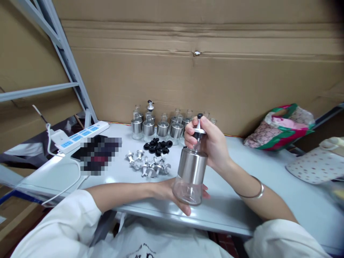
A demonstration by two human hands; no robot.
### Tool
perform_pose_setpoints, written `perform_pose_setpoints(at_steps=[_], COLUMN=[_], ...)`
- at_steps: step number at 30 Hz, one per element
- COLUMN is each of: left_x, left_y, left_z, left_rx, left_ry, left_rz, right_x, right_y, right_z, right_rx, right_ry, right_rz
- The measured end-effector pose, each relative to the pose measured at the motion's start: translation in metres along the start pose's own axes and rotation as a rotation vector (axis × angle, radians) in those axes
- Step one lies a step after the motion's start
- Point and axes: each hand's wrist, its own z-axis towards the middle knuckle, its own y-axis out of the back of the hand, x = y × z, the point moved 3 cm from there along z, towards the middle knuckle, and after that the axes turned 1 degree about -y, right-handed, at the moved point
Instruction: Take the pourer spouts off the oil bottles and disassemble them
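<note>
A glass oil bottle (192, 168) with a brushed-metal sleeve is raised, slightly tilted, above the table's front part. My right hand (213, 143) is closed around its neck and the silver-and-white pourer top (199, 129), which has a black tip. Behind and below the bottle's clear glass base is my left hand (168, 190), its thumb and fingers stretched apart past the glass. The bottle hides its palm, so whether it bears any weight cannot be seen. Loose silver pourer tops (150, 168) and black stoppers (158, 146) lie in piles to the left.
Several sleeved glass bottles (162, 127) stand at the back, one with a pourer top (150, 106). A power strip (83, 136) and a blurred-out dark object (99, 154) lie left. On the right are a patterned bag (282, 129) and a dotted white item (317, 165). Cardboard (172, 71) walls the back.
</note>
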Motion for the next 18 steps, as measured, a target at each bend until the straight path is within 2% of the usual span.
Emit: perform_pose_setpoints(at_steps=[5, 9, 10, 13, 15, 18], left_x=[0.006, 0.003, 0.001, -0.001, -0.002, -0.003], left_y=[0.006, 0.002, 0.002, 0.007, 0.008, 0.003], left_z=[-0.001, -0.001, 0.000, 0.000, -0.001, -0.003], left_rx=[-0.089, 0.057, 0.064, -0.089, -0.165, -0.119], left_ry=[-0.038, -0.016, -0.022, -0.049, -0.029, 0.022], left_rz=[-0.125, -0.180, -0.228, -0.367, -0.392, -0.376], right_x=[-0.009, -0.018, -0.020, -0.025, -0.028, -0.029], right_y=[0.014, 0.017, 0.015, 0.010, 0.007, 0.004], right_z=[0.010, 0.012, 0.010, 0.002, -0.005, -0.015], right_rx=[-0.073, -0.002, 0.026, 0.062, 0.019, -0.044], right_ry=[-0.009, -0.082, -0.084, -0.031, -0.003, 0.023], right_rz=[0.017, 0.026, 0.020, -0.050, -0.103, -0.160])
